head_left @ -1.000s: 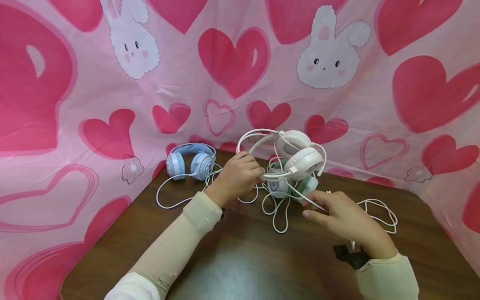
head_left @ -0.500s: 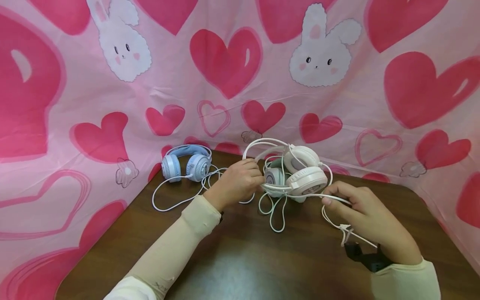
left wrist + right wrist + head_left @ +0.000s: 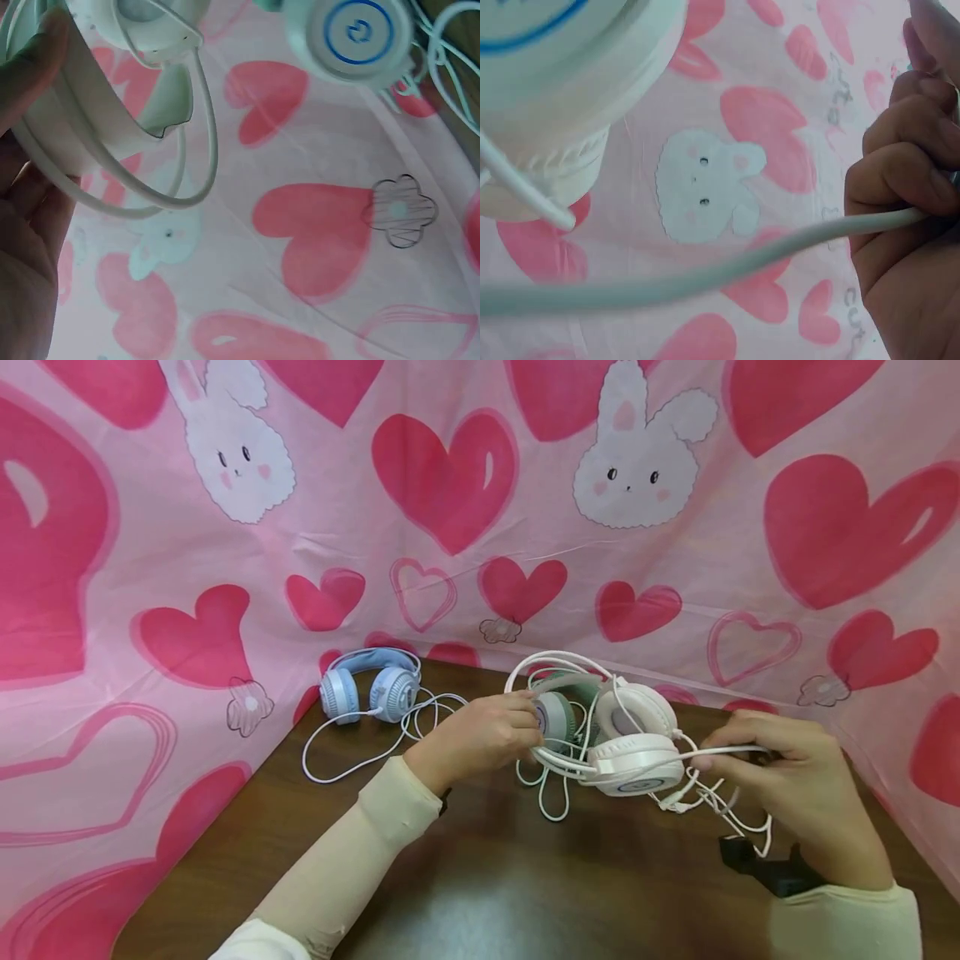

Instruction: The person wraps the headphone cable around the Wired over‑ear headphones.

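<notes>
A white headset (image 3: 636, 756) is held up over the table in the head view, its ear cups toward the right. My left hand (image 3: 486, 733) grips its headband; in the left wrist view, thumb and fingers close round the white band (image 3: 97, 112). My right hand (image 3: 813, 789) pinches the headset's white cable (image 3: 723, 750), which runs from the ear cups. The right wrist view shows curled fingers (image 3: 907, 180) round the cable (image 3: 780, 259). Behind the white headset, a pale green headset (image 3: 557, 720) is partly hidden.
A light blue headset (image 3: 393, 693) stands at the back left of the brown wooden table (image 3: 480, 877), its cable looped beside it. Loose white cable (image 3: 727, 810) lies near my right hand. A pink cloth (image 3: 450, 485) with hearts and rabbits hangs behind the table.
The white headset has come lower and to the right with my left hand. My right hand has moved right along with the cable, drawing it out sideways.
</notes>
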A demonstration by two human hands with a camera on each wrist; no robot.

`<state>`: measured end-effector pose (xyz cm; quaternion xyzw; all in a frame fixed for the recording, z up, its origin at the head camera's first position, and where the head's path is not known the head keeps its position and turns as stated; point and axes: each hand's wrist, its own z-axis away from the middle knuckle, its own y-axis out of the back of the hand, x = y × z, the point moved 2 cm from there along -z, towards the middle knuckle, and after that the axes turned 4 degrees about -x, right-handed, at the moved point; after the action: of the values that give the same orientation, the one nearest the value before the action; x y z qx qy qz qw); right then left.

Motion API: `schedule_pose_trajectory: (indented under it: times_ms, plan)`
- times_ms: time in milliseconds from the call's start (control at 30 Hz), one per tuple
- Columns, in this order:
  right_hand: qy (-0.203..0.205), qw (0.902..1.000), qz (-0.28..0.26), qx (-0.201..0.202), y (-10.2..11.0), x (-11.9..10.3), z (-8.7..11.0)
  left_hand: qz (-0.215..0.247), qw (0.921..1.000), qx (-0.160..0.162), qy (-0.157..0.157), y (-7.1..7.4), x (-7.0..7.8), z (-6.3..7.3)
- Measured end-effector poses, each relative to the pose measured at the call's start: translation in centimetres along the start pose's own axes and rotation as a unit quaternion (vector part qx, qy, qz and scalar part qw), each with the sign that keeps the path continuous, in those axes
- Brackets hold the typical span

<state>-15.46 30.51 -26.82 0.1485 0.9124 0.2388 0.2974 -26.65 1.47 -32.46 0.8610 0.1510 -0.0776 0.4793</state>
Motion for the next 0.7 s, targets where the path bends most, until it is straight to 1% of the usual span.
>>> schedule_pose_trajectory:
  times_ms: [133,167,267,333,400,500,567,633,700]
  plan:
    - [0.043,0.9982,-0.033,0.025,0.4,-0.8,-0.3,0.006,0.9999,-0.003,-0.013,0.5,0.9,-0.3]
    - [0.046,0.9977,-0.039,0.031,0.3,-0.9,-0.4,0.007,0.9998,-0.004,-0.017,0.6,1.2,-0.4]
    - [0.054,0.9972,-0.008,0.051,0.4,-0.6,-0.4,0.002,0.9992,-0.004,-0.039,0.6,1.7,-0.7]
    - [0.052,0.9971,0.023,0.052,0.4,0.0,-0.2,-0.002,0.9983,-0.005,-0.057,0.4,2.2,-0.6]
    - [0.06,0.9967,0.04,0.038,0.3,0.9,0.0,-0.007,0.9972,-0.008,-0.074,0.2,2.6,-0.4]
    - [0.064,0.9951,0.075,-0.008,0.3,2.2,0.3,-0.015,0.9951,-0.021,-0.095,-0.2,3.2,0.2]
    - [0.061,0.9919,0.102,-0.044,0.3,2.8,0.1,-0.02,0.9938,-0.031,-0.104,-0.4,3.4,0.5]
    - [0.054,0.9863,0.134,-0.079,0.4,3.2,-0.3,-0.02,0.9929,-0.037,-0.111,-0.3,3.5,0.8]
    - [0.051,0.9827,0.14,-0.109,0.5,3.6,-0.7,-0.011,0.9923,-0.038,-0.118,-0.2,3.6,0.9]
